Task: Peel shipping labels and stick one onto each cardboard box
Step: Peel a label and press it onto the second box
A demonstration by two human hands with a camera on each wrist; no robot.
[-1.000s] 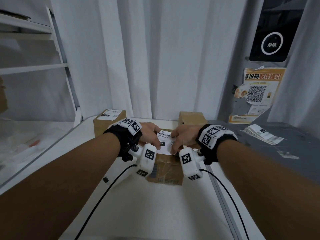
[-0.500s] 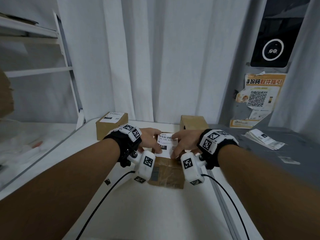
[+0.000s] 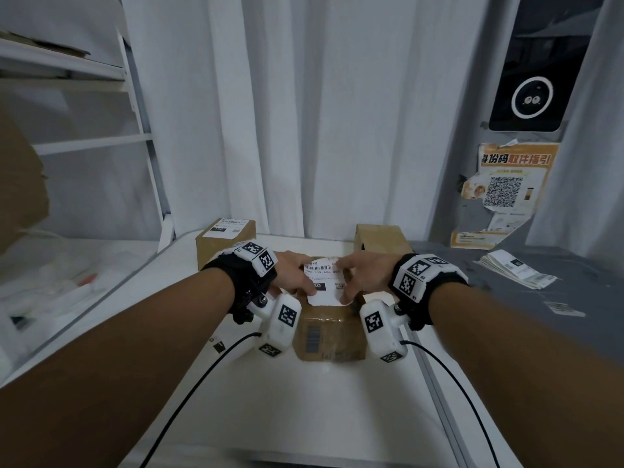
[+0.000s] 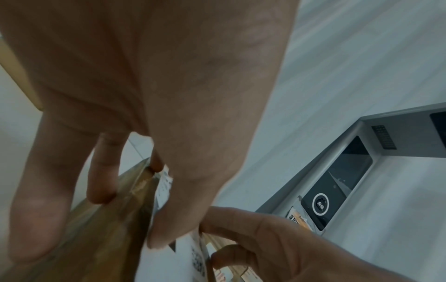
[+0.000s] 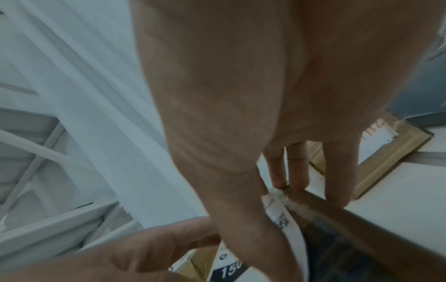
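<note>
Cardboard box (image 3: pixel 332 327) sits at table centre in the head view, the label (image 3: pixel 323 282) on its top. Since a moment ago the label has sunk flatter, so sticking looks nearly done. Left hand (image 3: pixel 293 275) at nine o'clock and right hand (image 3: pixel 363 276) at three press it with straightish fingers. I count three boxes: one labelled (image 3: pixel 224 239) at eleven o'clock, one bare (image 3: pixel 381 238) at one. Both wrist views show fingertips (image 4: pixel 159 236) flattening the label's edges (image 5: pixel 284 219)
</note>
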